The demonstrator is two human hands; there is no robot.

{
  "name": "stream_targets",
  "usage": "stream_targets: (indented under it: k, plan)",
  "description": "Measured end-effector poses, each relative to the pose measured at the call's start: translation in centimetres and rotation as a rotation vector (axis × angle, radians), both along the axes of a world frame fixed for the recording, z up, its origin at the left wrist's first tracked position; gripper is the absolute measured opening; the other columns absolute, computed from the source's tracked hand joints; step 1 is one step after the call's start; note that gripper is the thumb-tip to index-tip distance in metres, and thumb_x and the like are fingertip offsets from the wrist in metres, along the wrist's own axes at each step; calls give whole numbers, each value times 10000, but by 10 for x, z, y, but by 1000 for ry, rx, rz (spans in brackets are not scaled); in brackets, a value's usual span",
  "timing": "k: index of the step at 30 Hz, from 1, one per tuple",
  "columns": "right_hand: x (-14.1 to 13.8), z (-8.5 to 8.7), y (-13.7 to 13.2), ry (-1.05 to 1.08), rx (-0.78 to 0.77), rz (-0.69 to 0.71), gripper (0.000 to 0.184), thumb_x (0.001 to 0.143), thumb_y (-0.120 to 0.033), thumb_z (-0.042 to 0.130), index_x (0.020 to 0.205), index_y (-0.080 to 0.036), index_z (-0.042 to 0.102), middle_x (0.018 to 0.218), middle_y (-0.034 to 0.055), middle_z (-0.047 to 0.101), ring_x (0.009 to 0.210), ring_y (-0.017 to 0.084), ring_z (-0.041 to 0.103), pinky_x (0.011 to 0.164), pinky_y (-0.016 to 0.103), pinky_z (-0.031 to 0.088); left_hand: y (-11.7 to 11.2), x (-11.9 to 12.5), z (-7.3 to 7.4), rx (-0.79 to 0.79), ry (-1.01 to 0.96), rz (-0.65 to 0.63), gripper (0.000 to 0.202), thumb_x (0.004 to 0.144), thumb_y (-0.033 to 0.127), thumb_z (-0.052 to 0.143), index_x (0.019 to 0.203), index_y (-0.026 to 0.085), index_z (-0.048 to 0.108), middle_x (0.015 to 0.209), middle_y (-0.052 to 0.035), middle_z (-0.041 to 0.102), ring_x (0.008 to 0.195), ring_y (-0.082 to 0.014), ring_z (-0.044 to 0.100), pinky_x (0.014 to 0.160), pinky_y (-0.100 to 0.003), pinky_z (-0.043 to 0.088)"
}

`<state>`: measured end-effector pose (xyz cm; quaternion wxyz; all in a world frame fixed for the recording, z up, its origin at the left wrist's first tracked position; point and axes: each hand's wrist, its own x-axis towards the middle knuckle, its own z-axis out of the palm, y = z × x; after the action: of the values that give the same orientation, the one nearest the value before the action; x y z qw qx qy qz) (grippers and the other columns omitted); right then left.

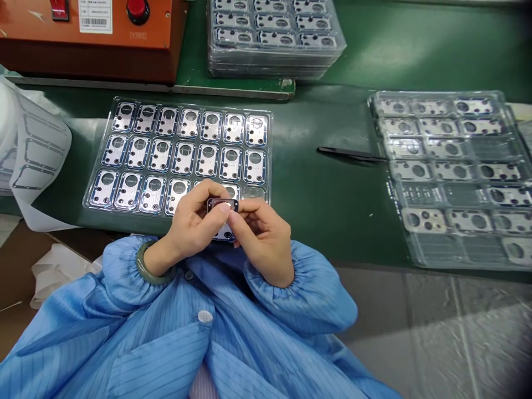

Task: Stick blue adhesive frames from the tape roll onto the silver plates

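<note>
Close to my body, my left hand [199,219] and my right hand [262,228] meet around a small metal plate [224,235] with holes and a dark-edged upper part. Fingers of both hands pinch its upper end, and the thumbs lie near each other on top. Just beyond the hands is a clear plastic tray [269,160] holding rows of similar silver plates. My left hand hides part of its front row. One pocket [254,193] at the tray's front right holds no plate.
Black tweezers [351,154] lie right of centre, beside a partly filled tray [465,249]. Stacked trays [276,61] stand at the back, next to an orange box [95,55] with a red knob. A roll of white backing film [39,138] with dark-outlined frames is at left.
</note>
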<state>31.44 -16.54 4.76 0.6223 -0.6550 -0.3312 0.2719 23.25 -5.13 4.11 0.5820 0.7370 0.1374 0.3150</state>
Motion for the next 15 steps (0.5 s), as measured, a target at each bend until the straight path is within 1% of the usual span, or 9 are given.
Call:
stream_targets:
  k: [3,7,12,15]
  plan:
    - [-1,1,1,-47,10,26,73,863,-251,593,815,-202,569,593,-65,506,451,56,459,413,188,400,1,2,3,14,21,15,87,797,202,524,710,194,524,631,28,480,568,-99,435,520,-232,388]
    - [-2,1,1,-92,10,23,58,858,-221,596,807,-201,575,602,-62,521,461,54,464,426,188,397,3,2,6,-21,49,19,107,750,148,507,653,195,507,594,32,471,543,-101,418,503,-245,364]
    - [-3,0,1,-135,21,3,47,846,-197,602,800,-198,591,645,-52,551,494,55,475,451,187,413,5,1,3,-135,29,-14,118,738,130,486,665,193,553,601,20,496,563,-114,447,527,-260,366]
    - [-3,0,1,-131,0,-25,57,845,-223,605,794,-202,593,655,-48,557,492,57,474,446,193,417,6,-2,0,-203,32,-24,140,741,138,472,698,191,595,621,12,519,593,-124,472,559,-269,377]
